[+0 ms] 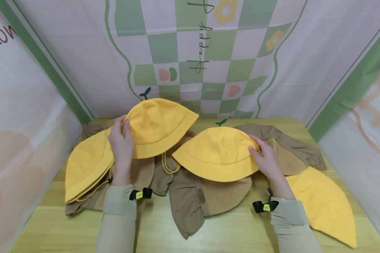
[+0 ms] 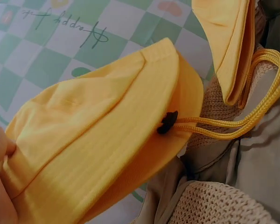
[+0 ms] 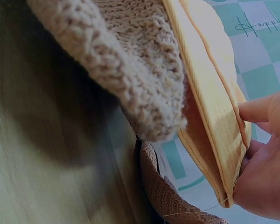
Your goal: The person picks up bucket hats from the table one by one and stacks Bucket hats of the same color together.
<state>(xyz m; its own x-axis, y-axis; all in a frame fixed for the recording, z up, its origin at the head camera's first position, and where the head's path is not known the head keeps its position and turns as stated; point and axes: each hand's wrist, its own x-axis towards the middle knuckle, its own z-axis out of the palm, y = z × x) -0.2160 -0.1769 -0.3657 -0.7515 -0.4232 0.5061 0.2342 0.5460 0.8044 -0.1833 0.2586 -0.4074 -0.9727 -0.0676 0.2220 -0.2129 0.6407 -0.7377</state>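
Beige sleeves (image 1: 118,225) up front, each with a black wrist clip (image 1: 140,194) whose yellow tag is too small to read. Just past those, a brown hat (image 1: 225,198) on the table (image 1: 234,235) has a little patch (image 1: 202,196), also unreadable. Left hand (image 1: 121,140) pinches one yellow hat (image 1: 158,123) by its left edge; right hand (image 1: 267,160) grips another yellow hat (image 1: 221,147) by its right edge. So both hats sit between the hands, each nearest its own holder. Left one's long axis slants up rightward, the other's runs roughly level, brim ends near each other, a yellow cord (image 1: 165,165) dangling around there. Behind, the checked cloth (image 1: 161,49) says "Happy", sideways.
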